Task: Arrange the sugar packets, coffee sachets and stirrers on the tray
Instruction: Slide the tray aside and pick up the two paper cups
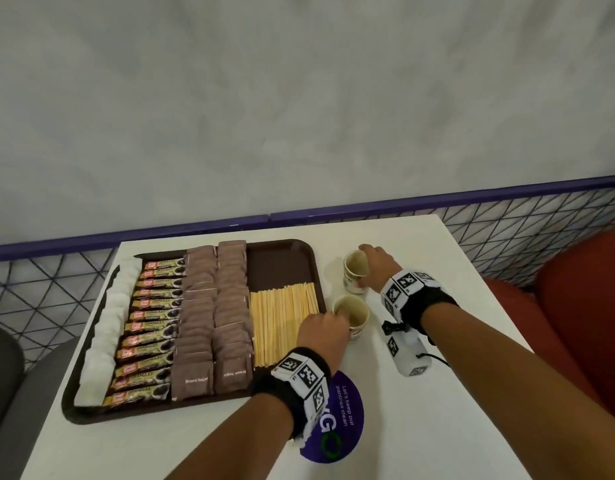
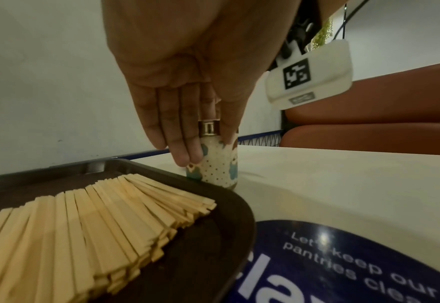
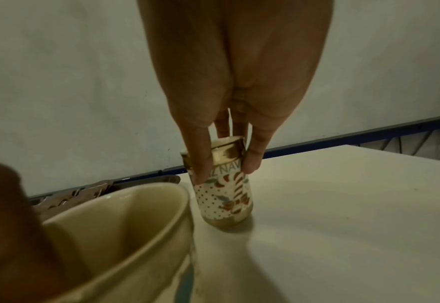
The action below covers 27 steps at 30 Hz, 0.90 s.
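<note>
A: Each hand holds a cup: left hand [image 1: 321, 332] on the near cup [image 1: 351, 315], right hand [image 1: 378, 263] on the far cup [image 1: 355, 271].

B: The stirrers [image 1: 282, 323] lie on the tray [image 1: 282, 256]. A bump could scatter them

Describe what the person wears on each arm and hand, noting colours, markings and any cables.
Both forearms are bare, with no sleeves. Each wrist carries a black band topped by white blocks printed with black square markers. A white camera pod bearing the same markers hangs under the right wrist, with a thin black cable looping from it. The left hand wears a gold ring on one of its fingers.
</note>
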Motion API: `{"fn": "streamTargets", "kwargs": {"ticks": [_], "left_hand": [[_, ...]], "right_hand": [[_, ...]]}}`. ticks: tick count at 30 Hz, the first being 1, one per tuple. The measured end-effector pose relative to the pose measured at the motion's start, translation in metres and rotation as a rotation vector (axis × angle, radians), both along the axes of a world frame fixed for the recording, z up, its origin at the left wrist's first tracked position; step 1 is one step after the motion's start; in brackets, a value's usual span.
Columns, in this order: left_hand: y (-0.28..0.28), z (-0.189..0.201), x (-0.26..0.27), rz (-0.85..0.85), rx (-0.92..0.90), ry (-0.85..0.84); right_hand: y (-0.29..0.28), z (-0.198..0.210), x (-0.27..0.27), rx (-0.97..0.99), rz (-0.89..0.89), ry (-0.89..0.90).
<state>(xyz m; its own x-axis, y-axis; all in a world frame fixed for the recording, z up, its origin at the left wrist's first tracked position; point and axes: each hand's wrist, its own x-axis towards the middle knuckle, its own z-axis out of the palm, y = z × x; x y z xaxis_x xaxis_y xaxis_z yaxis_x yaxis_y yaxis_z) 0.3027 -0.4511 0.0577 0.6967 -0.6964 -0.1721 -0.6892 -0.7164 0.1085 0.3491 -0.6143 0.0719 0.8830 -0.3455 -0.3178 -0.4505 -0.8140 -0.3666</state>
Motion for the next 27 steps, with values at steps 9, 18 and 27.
{"fn": "streamTargets", "kwargs": {"ticks": [9,18,27], "left_hand": [[0.011,-0.015,-0.004,0.171,-0.344,0.117],[0.01,-0.027,0.0,0.26,-0.403,0.194],[0.007,-0.023,-0.002,0.318,-0.39,0.235]], "right_hand": [[0.011,-0.005,0.011,0.151,0.008,-0.066],[0.019,-0.004,0.004,0.205,0.025,-0.119],[0.025,-0.003,0.008,0.203,0.029,-0.12]]}}
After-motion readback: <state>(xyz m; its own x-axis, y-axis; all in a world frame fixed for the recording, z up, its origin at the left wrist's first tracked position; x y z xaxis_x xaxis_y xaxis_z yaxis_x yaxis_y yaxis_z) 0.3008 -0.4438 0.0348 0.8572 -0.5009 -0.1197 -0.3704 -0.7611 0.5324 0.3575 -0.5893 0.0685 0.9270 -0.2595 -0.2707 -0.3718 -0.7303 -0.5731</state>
